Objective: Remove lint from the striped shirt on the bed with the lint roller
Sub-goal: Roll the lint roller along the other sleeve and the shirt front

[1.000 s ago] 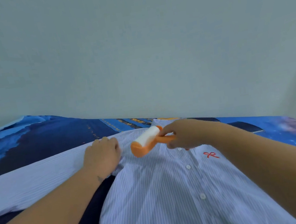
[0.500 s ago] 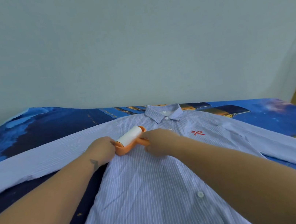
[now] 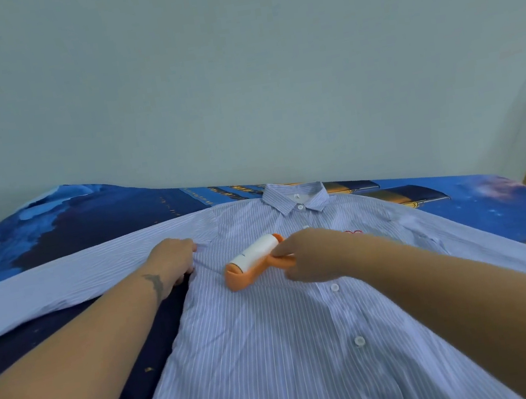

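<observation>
lint roller (image 3: 256,257) axis diagonal, near-left to far-right, on striped shirt (image 3: 277,351) | right hand (image 3: 311,255) grips handle | left hand (image 3: 170,259) flat, pressing shirt

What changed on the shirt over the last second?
The right hand drew the lint roller down from beside the collar onto the chest of the striped shirt, toward the person. Unchanged: it still holds the roller's orange handle, and the left hand still presses the shoulder area flat on the bed.

Can't read most of the red embroidery (image 3: 352,232), tucked behind the right hand (image 3: 311,255). Striped shirt (image 3: 277,351) hem chopped off by the bottom edge. Collar tag (image 3: 296,196) way too tiny to read.
</observation>
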Motion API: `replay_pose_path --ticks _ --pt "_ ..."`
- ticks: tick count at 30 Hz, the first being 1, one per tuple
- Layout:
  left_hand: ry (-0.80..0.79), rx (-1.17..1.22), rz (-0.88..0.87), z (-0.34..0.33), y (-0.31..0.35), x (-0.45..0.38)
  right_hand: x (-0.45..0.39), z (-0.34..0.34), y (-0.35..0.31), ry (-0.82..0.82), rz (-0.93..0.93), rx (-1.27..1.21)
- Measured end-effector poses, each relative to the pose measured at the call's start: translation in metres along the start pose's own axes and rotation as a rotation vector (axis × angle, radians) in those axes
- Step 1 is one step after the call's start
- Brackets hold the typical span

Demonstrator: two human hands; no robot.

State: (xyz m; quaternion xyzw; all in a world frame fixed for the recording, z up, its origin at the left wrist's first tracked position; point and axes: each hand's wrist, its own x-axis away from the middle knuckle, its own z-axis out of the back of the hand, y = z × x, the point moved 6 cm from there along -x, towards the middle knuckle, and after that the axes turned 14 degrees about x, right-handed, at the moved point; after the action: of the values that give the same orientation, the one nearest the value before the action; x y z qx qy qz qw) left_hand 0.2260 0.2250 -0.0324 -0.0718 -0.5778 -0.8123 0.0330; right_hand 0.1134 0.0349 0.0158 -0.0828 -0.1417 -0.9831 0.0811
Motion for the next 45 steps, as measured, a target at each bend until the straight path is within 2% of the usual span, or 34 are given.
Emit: replay_pose_path --ticks 4,7,10,15,19,24,29,31,38,43,45 --pt "-0.037 -0.186 -0.109 -0.003 0.0 0.004 0.027 0.016 0.032 -0.185 0.003 0.054" --pt "-0.027 -0.293 -0.197 -0.002 -0.001 0.006 0.029 0.03 0.042 -0.08 -0.054 -0.025" --pt "-0.017 -0.371 -0.213 -0.004 0.001 0.014 0.021 0.022 0.031 0.031 -0.08 -0.036" --pt "0.008 -0.723 -0.292 -0.008 0.0 0.039 0.023 -0.005 0.028 0.005 -0.075 -0.014" --pt "0.083 -0.865 -0.373 -0.011 -0.005 0.052 0.048 -0.014 0.05 -0.036 -0.083 -0.019" --pt "0.045 -0.821 -0.328 -0.003 -0.01 0.052 0.084 -0.011 0.082 -0.123 -0.125 0.04" --pt "-0.023 -0.724 -0.238 0.003 -0.008 0.07 0.087 0.001 0.064 0.046 -0.119 -0.015" --pt "-0.034 -0.746 -0.217 0.002 -0.008 0.083 0.083 -0.003 0.048 0.052 -0.101 -0.022" --pt "-0.002 -0.812 -0.242 0.004 -0.017 0.122 0.107 -0.025 0.033 0.015 -0.11 -0.074" --pt "0.008 -0.777 -0.285 0.013 -0.023 0.137 0.147 -0.04 0.06 -0.024 -0.189 -0.086" --pt "-0.003 -0.752 -0.295 0.017 -0.026 0.144 0.161 -0.04 0.072 0.026 -0.254 -0.125"
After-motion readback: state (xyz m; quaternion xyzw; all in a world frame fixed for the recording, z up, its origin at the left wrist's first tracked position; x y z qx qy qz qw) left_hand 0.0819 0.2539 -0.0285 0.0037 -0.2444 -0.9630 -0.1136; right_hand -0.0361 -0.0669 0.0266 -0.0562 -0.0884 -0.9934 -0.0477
